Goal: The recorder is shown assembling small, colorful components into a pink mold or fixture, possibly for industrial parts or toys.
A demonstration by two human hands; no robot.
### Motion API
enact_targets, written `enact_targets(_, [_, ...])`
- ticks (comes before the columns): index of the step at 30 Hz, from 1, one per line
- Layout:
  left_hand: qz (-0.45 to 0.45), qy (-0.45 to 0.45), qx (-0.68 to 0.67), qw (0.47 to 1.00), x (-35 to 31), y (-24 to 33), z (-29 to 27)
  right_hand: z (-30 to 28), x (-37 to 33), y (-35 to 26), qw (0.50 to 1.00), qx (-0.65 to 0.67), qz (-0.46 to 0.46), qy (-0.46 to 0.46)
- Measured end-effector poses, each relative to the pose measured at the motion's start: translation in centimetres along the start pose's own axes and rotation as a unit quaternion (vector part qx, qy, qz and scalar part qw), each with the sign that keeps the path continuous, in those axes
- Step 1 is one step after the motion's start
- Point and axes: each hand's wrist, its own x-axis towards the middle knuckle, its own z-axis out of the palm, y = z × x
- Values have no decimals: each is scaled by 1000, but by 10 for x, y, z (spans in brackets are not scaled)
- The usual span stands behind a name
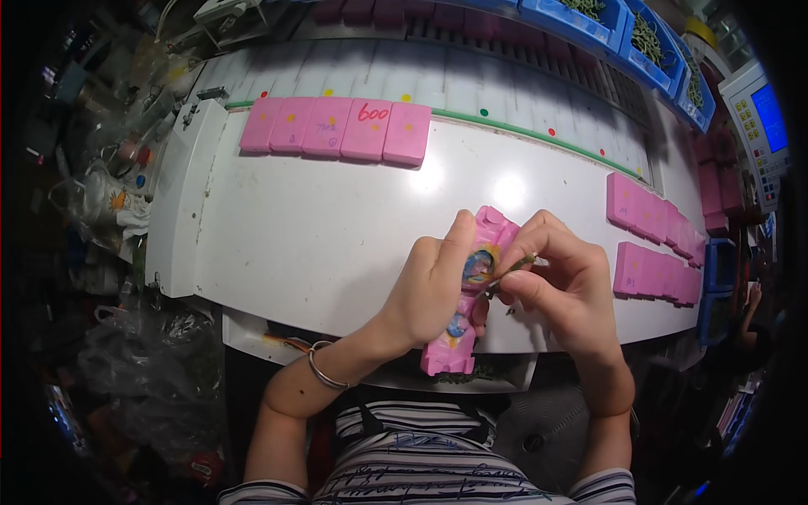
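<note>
Think of the middle of the white, shiny table top (362,227) as the middle of a clock, with twelve pointing away from the person; at five o'clock, over the near edge, the long pink block with blue and yellow round hollows (467,305) is held up on a slant; the left hand (431,282) grasps it tightly, its thumb along one side, though I can't see all the fingers underneath; the right hand (562,273) pinches a small, thin, dark green bit (523,263) between thumb and fingertips, right beside the upper hollow; a round silver bangle (322,366) sits on the left wrist.

Near eleven o'clock, five flat pink blocks (332,130) stand side by side in a row, by a green edge strip (505,122); at three o'clock there are two more rows of pink blocks (652,240), one row nearer the person than the other; between one and two o'clock, blue plastic bins (624,59) hold green, stringy bits (646,42); past two o'clock is a pale machine with a bright blue screen (768,118); at eight o'clock, crumpled clear plastic bags (151,353) lie beside the table.
</note>
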Motion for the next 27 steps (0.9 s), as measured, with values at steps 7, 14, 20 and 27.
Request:
enact_targets(7, [-32, -9, -82, 996, 3, -32, -22, 3, -22, 1, 990, 22, -79, 116])
enact_targets(14, [-34, -24, -251, 967, -17, -9, 2, 11, -21, 19, 950, -191, -223, 109])
enact_targets(20, [35, 6, -110, 993, -20, -9, 4, 14, -31, 18, 905, -289, -262, 167])
enact_targets(27, [152, 20, 40, 987, -23, -9, 4, 15, -33, 14, 868, -361, -298, 169])
